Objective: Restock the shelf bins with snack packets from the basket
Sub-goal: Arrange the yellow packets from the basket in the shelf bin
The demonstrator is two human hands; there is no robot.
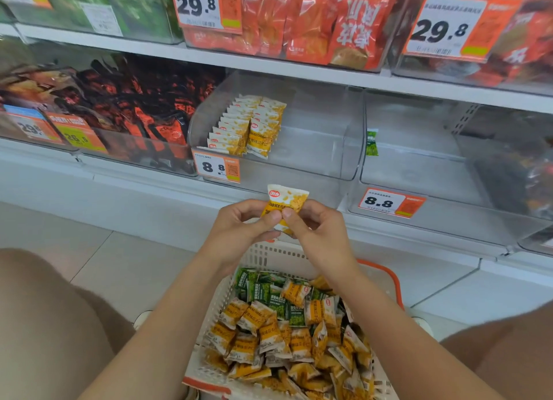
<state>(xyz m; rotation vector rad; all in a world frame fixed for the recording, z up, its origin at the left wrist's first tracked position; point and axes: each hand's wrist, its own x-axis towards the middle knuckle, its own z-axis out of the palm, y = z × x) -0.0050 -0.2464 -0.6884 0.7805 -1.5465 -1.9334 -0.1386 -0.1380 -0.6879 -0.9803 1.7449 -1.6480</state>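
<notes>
Before a shop shelf, left hand (239, 223) and right hand (314, 229) pinch one yellow snack packet (285, 203) above the basket (263, 257); stand it upright beside the rows in the clear bin (329, 148).

head view | forward, downward | basket (269, 257) close below | shelf bins (329, 124) near ahead

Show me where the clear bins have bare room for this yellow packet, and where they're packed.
Middle clear bin: bare floor from the stocked rows to its right wall, enough for the yellow packet. Right clear bin: bare beyond the lone green packet at its left wall. Crowded: the dark red packets on the left, and the basket.
</notes>
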